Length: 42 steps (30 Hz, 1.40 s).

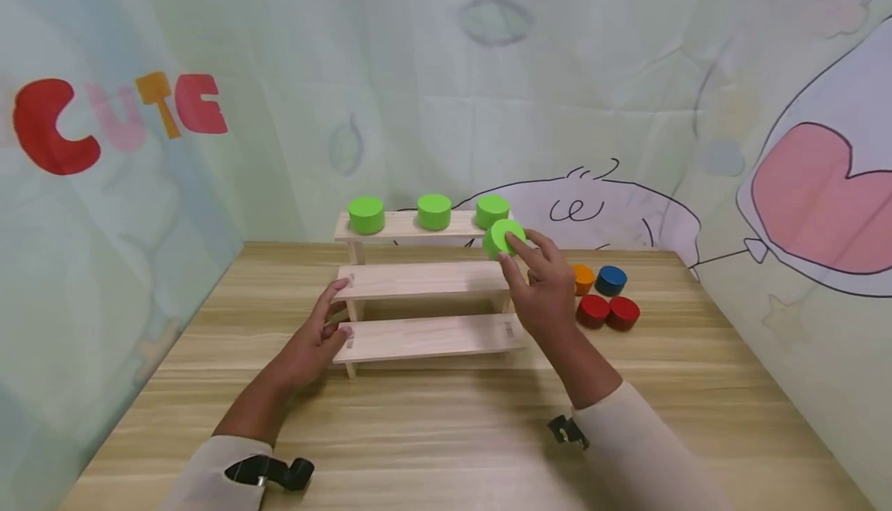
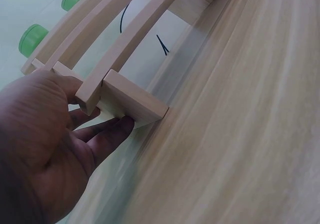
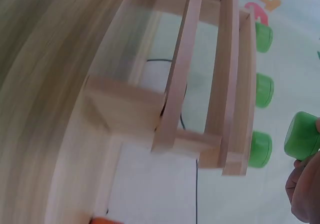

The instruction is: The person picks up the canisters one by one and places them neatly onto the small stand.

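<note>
A three-tier wooden stand (image 1: pixel 425 280) rises in steps on the table. Three green cylinder blocks (image 1: pixel 434 212) sit spaced along its top tier. My left hand (image 1: pixel 311 341) holds the stand's left end; in the left wrist view its fingertips (image 2: pixel 126 124) touch the side panel. My right hand (image 1: pixel 547 286) pinches another green cylinder block (image 1: pixel 503 238) between thumb and fingers, tilted, in front of the top tier's right end. In the right wrist view this held block (image 3: pixel 301 135) is apart from the row, and only part of the hand shows.
To the right of the stand are two red cylinder blocks (image 1: pixel 622 313), a blue one (image 1: pixel 611 280) and an orange one (image 1: pixel 584 279) partly behind my right hand. The wood-grain table (image 1: pixel 446 426) meets a printed cloth backdrop (image 1: pixel 293 162) behind and at both sides.
</note>
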Each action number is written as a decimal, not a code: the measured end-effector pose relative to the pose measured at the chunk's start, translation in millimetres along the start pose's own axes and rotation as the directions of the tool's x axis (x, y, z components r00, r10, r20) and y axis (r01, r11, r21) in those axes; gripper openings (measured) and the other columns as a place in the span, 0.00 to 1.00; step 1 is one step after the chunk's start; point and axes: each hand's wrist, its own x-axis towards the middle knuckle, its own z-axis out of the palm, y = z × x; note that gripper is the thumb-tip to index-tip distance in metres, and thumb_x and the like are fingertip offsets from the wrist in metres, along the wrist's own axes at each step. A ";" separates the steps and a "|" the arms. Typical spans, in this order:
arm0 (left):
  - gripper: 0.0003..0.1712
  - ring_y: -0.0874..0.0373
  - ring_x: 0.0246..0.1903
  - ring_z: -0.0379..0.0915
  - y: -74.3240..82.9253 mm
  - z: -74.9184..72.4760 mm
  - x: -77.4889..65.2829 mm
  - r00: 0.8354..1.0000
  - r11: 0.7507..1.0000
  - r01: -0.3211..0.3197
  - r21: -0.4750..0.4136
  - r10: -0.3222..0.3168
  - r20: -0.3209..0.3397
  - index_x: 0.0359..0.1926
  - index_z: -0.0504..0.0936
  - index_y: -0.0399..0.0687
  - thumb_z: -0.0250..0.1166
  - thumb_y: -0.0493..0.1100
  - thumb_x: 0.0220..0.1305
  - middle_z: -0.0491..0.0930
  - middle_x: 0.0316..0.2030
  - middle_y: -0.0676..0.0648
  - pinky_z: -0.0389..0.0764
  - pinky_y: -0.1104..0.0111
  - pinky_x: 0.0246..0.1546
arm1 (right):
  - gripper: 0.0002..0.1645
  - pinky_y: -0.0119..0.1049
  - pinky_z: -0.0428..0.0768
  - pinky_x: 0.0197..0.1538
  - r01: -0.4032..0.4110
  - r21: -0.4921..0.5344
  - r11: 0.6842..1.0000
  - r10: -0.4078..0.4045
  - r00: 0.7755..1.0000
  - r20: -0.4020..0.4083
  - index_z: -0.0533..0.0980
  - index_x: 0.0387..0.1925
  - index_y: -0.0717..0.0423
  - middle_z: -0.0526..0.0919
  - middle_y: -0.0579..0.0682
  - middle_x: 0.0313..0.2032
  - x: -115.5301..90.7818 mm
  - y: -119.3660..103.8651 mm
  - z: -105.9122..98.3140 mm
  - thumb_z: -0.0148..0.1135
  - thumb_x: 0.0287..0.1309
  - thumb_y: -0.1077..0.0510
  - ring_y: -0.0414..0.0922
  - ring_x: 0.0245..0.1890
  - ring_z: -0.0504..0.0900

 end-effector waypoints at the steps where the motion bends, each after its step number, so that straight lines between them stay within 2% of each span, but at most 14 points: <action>1: 0.46 0.21 0.75 0.66 0.0 0.3 -0.1 1.000 1.000 0.000 -0.003 0.000 0.002 0.89 0.39 0.63 0.53 0.35 0.86 0.53 0.82 0.22 0.83 0.39 0.63 | 0.24 0.24 0.70 0.32 0.008 0.008 1.000 -0.008 1.000 0.003 0.85 0.66 0.53 0.85 0.60 0.65 0.6 -3.1 3.6 0.74 0.72 0.56 0.47 0.31 0.75; 5: 0.46 0.21 0.75 0.66 0.0 1.6 -0.9 1.000 1.000 -0.001 -0.010 0.001 0.006 0.89 0.38 0.63 0.53 0.35 0.86 0.53 0.82 0.22 0.83 0.40 0.63 | 0.23 0.25 0.70 0.31 0.043 0.044 0.998 -0.044 0.999 0.015 0.85 0.65 0.54 0.85 0.61 0.63 3.1 -14.1 19.8 0.73 0.72 0.56 0.45 0.27 0.72; 8: 0.46 0.21 0.76 0.65 -0.2 2.3 -1.4 1.000 1.000 0.002 -0.010 -0.002 0.004 0.89 0.38 0.63 0.53 0.35 0.86 0.53 0.82 0.22 0.83 0.41 0.63 | 0.22 0.26 0.71 0.31 0.061 0.078 0.995 -0.064 0.997 0.031 0.86 0.64 0.56 0.85 0.62 0.63 4.8 -23.1 32.3 0.73 0.72 0.57 0.48 0.28 0.75; 11: 0.46 0.21 0.76 0.65 0.0 2.8 -1.6 1.000 1.000 0.010 -0.016 -0.010 0.006 0.89 0.38 0.64 0.53 0.36 0.86 0.53 0.83 0.23 0.83 0.41 0.63 | 0.21 0.29 0.77 0.32 0.067 0.088 0.994 -0.072 0.996 0.056 0.86 0.63 0.57 0.85 0.63 0.63 5.9 -33.2 44.6 0.72 0.72 0.58 0.52 0.35 0.84; 14: 0.46 0.21 0.77 0.64 1.0 2.4 -1.6 1.000 1.000 0.016 -0.018 -0.016 0.010 0.89 0.38 0.65 0.53 0.36 0.86 0.52 0.83 0.23 0.83 0.40 0.63 | 0.21 0.37 0.86 0.37 0.037 0.091 0.995 -0.046 0.994 0.096 0.86 0.63 0.56 0.85 0.62 0.63 5.6 -43.7 57.0 0.72 0.72 0.56 0.56 0.48 0.90; 15: 0.46 0.21 0.77 0.64 1.5 2.1 -1.6 1.000 1.000 0.017 -0.016 -0.017 0.009 0.89 0.38 0.65 0.53 0.36 0.86 0.52 0.83 0.23 0.83 0.40 0.63 | 0.21 0.39 0.88 0.40 0.021 0.089 0.996 -0.032 0.993 0.113 0.86 0.64 0.54 0.85 0.62 0.63 5.2 -47.3 61.0 0.72 0.73 0.56 0.55 0.53 0.89; 18: 0.46 0.21 0.77 0.64 3.0 1.2 -1.1 1.000 1.000 0.015 -0.012 -0.015 0.006 0.89 0.38 0.64 0.53 0.35 0.86 0.52 0.83 0.22 0.82 0.39 0.64 | 0.21 0.45 0.92 0.44 -0.028 0.105 0.994 0.010 0.986 0.164 0.86 0.64 0.53 0.85 0.61 0.64 3.5 -56.1 73.4 0.71 0.74 0.54 0.56 0.59 0.89; 24: 0.46 0.22 0.77 0.64 4.2 -0.2 0.5 1.000 1.000 0.021 -0.005 -0.021 0.005 0.89 0.38 0.64 0.53 0.35 0.86 0.52 0.83 0.22 0.81 0.39 0.65 | 0.21 0.45 0.92 0.48 -0.058 0.118 0.991 0.028 0.970 0.243 0.86 0.64 0.52 0.84 0.60 0.64 2.3 -64.9 94.9 0.71 0.74 0.53 0.56 0.64 0.86; 28: 0.47 0.22 0.77 0.63 4.9 -1.6 0.7 1.000 1.000 0.030 0.007 -0.030 0.007 0.89 0.37 0.67 0.53 0.35 0.86 0.52 0.83 0.23 0.80 0.37 0.67 | 0.22 0.43 0.91 0.49 -0.072 0.122 0.990 0.031 0.950 0.310 0.86 0.65 0.50 0.84 0.57 0.64 3.3 -67.1 105.8 0.71 0.74 0.53 0.54 0.62 0.87; 36: 0.47 0.23 0.78 0.63 4.7 -2.2 1.7 1.000 1.000 0.027 0.011 -0.027 0.006 0.89 0.37 0.68 0.53 0.36 0.86 0.52 0.83 0.24 0.78 0.37 0.69 | 0.22 0.41 0.91 0.54 -0.063 0.147 0.987 -0.007 0.901 0.433 0.85 0.66 0.47 0.82 0.54 0.69 8.2 -69.2 121.6 0.71 0.74 0.51 0.52 0.68 0.84; 42: 0.47 0.24 0.81 0.58 0.6 -0.5 1.0 1.000 0.999 0.028 0.030 -0.028 0.004 0.89 0.37 0.70 0.53 0.37 0.86 0.46 0.87 0.33 0.73 0.34 0.72 | 0.23 0.42 0.90 0.57 -0.026 0.151 0.988 -0.057 0.854 0.517 0.85 0.67 0.45 0.81 0.55 0.71 11.9 -68.4 132.9 0.71 0.74 0.51 0.51 0.68 0.85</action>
